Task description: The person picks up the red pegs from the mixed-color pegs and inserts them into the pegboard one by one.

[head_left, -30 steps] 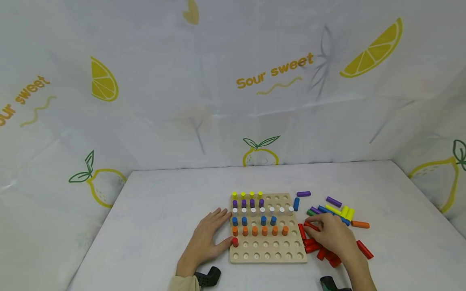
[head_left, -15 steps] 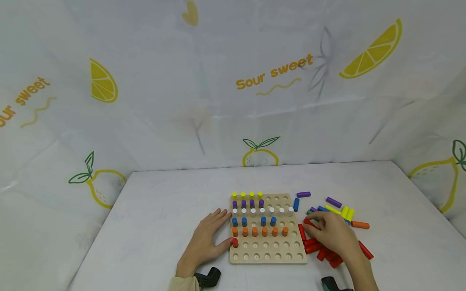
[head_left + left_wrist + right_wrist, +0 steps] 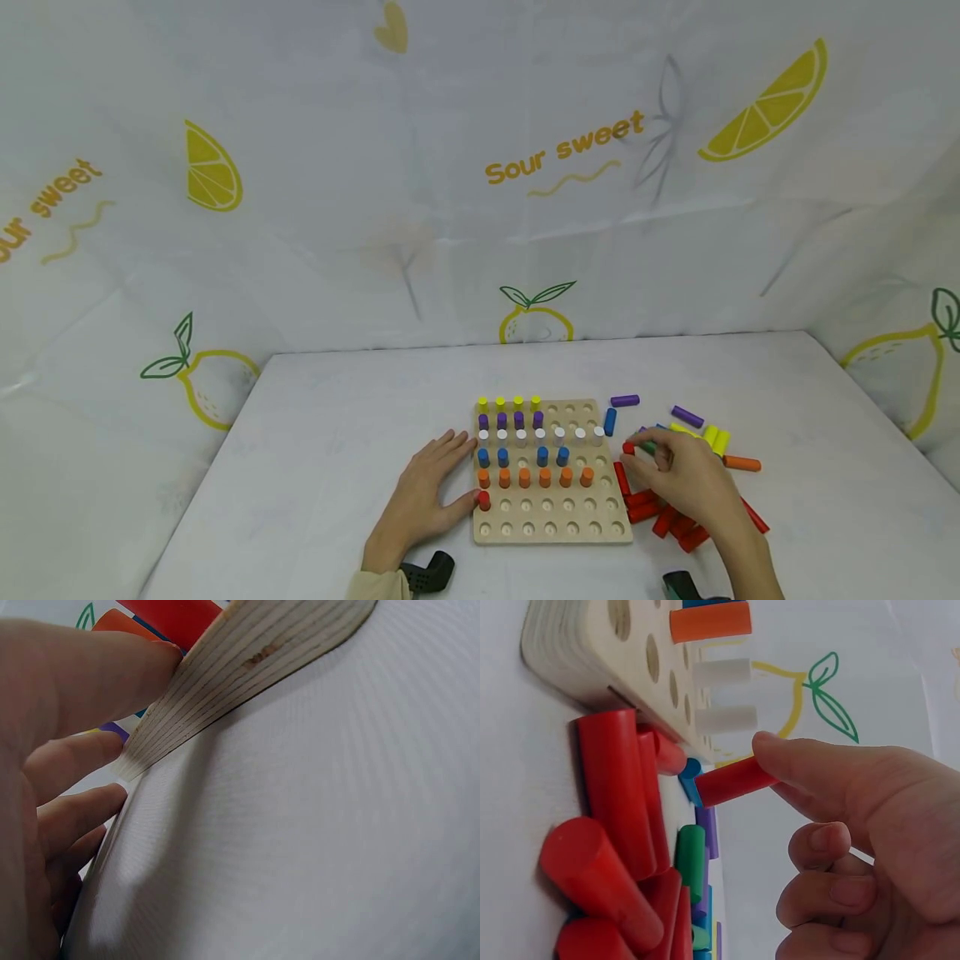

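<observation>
A wooden pegboard (image 3: 551, 533) lies on the table, with pegs standing in rows of yellow, purple, white, blue and orange. One red peg (image 3: 484, 501) stands at the left end of the row nearest the orange ones. My left hand (image 3: 427, 490) rests at the board's left edge, fingers spread and thumb beside that red peg. To the right of the board, my right hand (image 3: 686, 471) pinches another red peg (image 3: 735, 780) between thumb and index finger, raised over the loose pegs. Its other fingers are curled, as the right wrist view shows.
Loose red pegs (image 3: 666, 521) are heaped right of the board. Beyond them lie a green peg (image 3: 691, 862), yellow pegs (image 3: 716, 439), purple ones (image 3: 687, 416), a blue peg (image 3: 610, 422) and an orange peg (image 3: 742, 463). A printed white cloth backdrop (image 3: 450, 167) stands behind the table.
My right hand has lifted slightly from the pile, and the red peg in its fingers has turned from lying flat to more upright. My left hand has stayed in place.
</observation>
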Demonstrator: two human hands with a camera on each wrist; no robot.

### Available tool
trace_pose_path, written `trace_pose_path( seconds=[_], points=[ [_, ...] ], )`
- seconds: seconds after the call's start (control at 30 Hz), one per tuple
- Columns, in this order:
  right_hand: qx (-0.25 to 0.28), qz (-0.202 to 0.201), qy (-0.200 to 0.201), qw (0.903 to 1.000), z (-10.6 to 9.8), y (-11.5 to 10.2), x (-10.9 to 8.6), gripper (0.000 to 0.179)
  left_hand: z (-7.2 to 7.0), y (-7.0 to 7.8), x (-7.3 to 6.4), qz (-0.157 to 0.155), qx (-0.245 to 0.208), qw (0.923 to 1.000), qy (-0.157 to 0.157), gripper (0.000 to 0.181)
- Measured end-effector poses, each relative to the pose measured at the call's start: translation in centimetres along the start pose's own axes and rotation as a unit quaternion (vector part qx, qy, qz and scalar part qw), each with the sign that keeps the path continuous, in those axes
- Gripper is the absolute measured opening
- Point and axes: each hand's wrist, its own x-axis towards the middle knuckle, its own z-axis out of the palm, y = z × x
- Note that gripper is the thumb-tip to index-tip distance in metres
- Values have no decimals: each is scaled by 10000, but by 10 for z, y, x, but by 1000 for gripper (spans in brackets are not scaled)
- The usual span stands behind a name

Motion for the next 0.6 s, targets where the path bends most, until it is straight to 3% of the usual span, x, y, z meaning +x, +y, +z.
trace_pose_path(
  seconds=[0.6],
  points=[
    [598, -350, 159, 9975, -6, -25, -6, 27, -1, 2, 0, 48, -12, 10000, 25, 67]
  ],
)
